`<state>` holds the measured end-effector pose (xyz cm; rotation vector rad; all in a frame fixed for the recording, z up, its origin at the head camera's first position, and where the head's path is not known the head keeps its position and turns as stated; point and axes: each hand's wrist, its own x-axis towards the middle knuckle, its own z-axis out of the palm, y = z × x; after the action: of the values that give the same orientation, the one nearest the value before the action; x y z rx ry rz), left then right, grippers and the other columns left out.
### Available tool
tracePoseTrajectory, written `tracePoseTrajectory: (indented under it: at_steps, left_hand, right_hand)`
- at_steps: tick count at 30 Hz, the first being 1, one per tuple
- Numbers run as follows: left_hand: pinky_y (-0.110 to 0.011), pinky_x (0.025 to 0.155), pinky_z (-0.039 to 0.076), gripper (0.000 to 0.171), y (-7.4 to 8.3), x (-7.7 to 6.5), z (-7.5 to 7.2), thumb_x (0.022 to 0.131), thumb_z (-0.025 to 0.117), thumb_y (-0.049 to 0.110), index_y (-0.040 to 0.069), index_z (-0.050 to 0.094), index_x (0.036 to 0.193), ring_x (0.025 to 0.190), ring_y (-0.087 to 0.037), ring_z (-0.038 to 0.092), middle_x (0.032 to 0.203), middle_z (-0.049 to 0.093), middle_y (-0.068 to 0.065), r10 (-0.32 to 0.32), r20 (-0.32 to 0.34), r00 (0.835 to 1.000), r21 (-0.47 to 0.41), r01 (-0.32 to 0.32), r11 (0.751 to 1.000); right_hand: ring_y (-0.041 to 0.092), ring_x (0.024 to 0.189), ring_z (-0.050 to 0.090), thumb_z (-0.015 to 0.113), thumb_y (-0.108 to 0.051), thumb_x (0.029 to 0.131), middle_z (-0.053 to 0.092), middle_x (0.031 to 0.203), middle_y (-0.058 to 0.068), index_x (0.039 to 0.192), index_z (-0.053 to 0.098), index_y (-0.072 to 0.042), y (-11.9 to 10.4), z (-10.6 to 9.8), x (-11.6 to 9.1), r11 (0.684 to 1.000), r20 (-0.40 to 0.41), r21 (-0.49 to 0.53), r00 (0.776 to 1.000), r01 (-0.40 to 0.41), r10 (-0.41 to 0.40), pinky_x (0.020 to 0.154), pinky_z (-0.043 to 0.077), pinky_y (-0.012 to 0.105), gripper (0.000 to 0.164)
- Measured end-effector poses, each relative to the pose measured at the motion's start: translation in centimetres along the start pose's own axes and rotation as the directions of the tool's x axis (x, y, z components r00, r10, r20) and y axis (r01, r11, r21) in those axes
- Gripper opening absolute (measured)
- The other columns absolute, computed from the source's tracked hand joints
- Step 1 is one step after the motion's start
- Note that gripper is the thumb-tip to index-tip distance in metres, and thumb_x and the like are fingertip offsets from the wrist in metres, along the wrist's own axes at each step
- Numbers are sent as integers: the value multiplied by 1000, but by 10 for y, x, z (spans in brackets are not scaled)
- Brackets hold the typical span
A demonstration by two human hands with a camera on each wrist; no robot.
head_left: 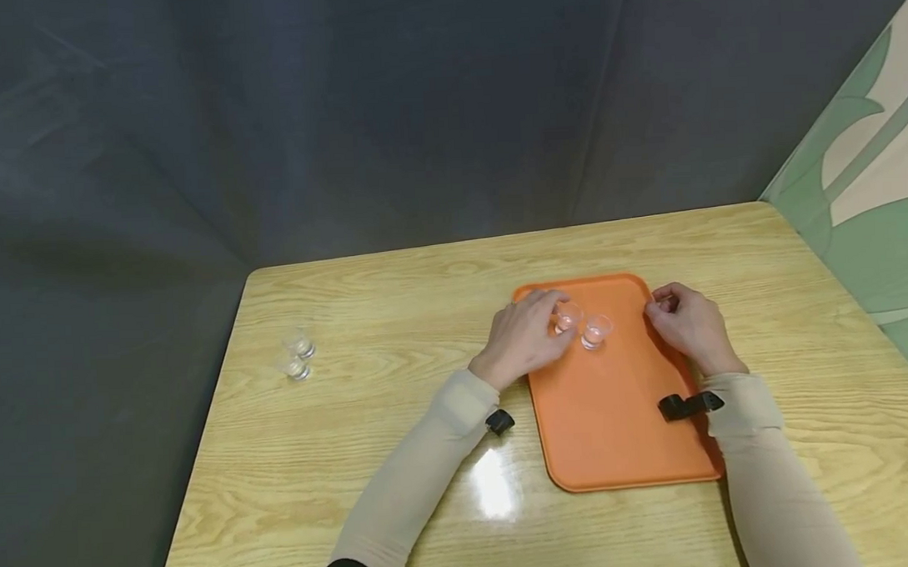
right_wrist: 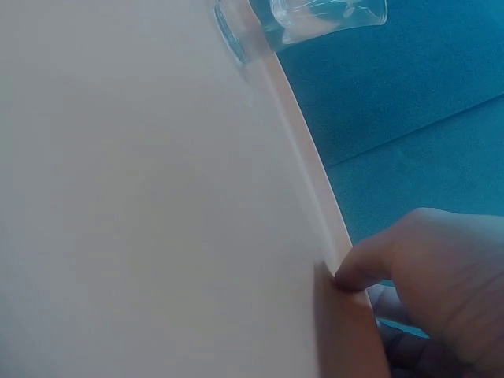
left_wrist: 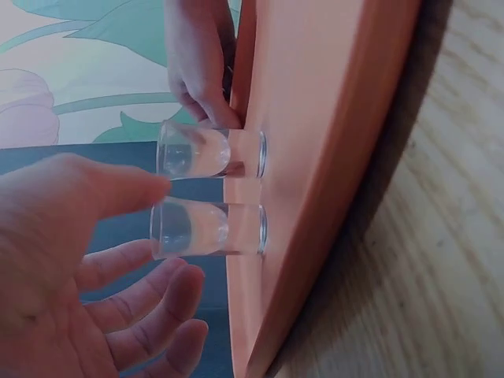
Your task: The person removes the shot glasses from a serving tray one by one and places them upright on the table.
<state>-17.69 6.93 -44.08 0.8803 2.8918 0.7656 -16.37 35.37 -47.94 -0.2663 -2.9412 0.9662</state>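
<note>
An orange tray (head_left: 617,428) lies on the wooden table with two small clear glasses upright near its far end. My left hand (head_left: 527,335) is around the left glass (left_wrist: 206,228), its thumb by the rim and its other fingers loosely spread. Whether the fingertips touch that glass is hard to tell. Close beside it, to the right, stands the second glass (left_wrist: 209,153). At the tray's right edge, my right hand (head_left: 691,325) pinches the rim, thumb (right_wrist: 366,264) on the inner side and fingers outside.
Two more clear glasses, one (head_left: 300,347) just behind the other (head_left: 296,369), stand at the table's left side. A dark curtain (head_left: 418,118) hangs behind the table (head_left: 395,319). Leaf-patterned fabric (head_left: 872,219) borders the right side.
</note>
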Motion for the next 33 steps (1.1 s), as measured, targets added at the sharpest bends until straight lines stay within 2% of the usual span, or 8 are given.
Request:
tracePoseTrajectory:
  at_steps: [5, 8, 11, 14, 19, 24, 33]
  left_hand:
    - [-25, 62, 46, 43, 0, 2, 4, 105, 63, 40, 23, 64, 144, 86, -12, 67, 139, 69, 1, 21, -5, 1000, 11, -21, 1000]
    - [-23, 57, 44, 43, -1, 4, 6, 105, 63, 41, 23, 65, 144, 74, -10, 62, 140, 69, 1, 28, -12, 1000, 11, -28, 1000]
    - [-23, 56, 44, 43, -3, 6, 8, 105, 63, 42, 23, 65, 144, 70, -9, 58, 140, 69, 0, 26, -10, 1000, 6, -26, 1000]
    - [-24, 59, 45, 42, -4, 6, 10, 104, 64, 43, 24, 66, 142, 77, -8, 61, 137, 70, 3, 19, -14, 1000, 1, -19, 1000]
    - [-24, 67, 47, 40, -5, 4, 8, 102, 67, 46, 25, 70, 136, 87, -8, 67, 121, 73, 8, 3, -38, 999, -3, -4, 1000]
    - [-25, 67, 48, 36, -7, 2, 8, 100, 69, 48, 26, 72, 129, 83, -7, 65, 110, 72, 11, -4, -59, 998, -5, 4, 1000]
    - [-25, 67, 48, 36, -9, -8, 2, 99, 69, 52, 27, 74, 125, 82, -7, 66, 109, 73, 12, 16, -79, 997, 1, -16, 1000]
  right_hand:
    - [30, 82, 59, 55, -29, 105, 65, 96, 19, 126, 64, 5, -1, 0, 0, 1000, 3, 3, 1000, -7, 7, 65, 44, 32, 41]
    - [32, 83, 59, 55, -30, 105, 65, 98, 20, 126, 63, 6, -1, -1, 0, 1000, 7, 1, 1000, -11, 11, 65, 45, 32, 42]
    - [33, 84, 60, 55, -31, 105, 65, 98, 20, 126, 63, 6, -1, -1, 0, 1000, 12, -2, 1000, -11, 11, 66, 45, 32, 43]
    - [33, 84, 60, 55, -31, 105, 65, 97, 20, 125, 63, 5, -1, -1, 0, 1000, 15, -3, 1000, -15, 15, 66, 44, 32, 43]
    - [32, 84, 59, 55, -31, 106, 65, 98, 19, 125, 63, 4, -2, -1, -1, 1000, 12, 1, 1000, -17, 17, 66, 44, 32, 41]
    - [33, 85, 59, 55, -31, 105, 65, 98, 20, 125, 63, 5, -2, -1, 0, 1000, 11, 3, 1000, -15, 15, 67, 44, 32, 42]
    - [31, 84, 59, 55, -31, 105, 66, 97, 19, 125, 64, 5, -2, -2, 0, 1000, 17, 12, 1000, -18, 18, 66, 45, 32, 42]
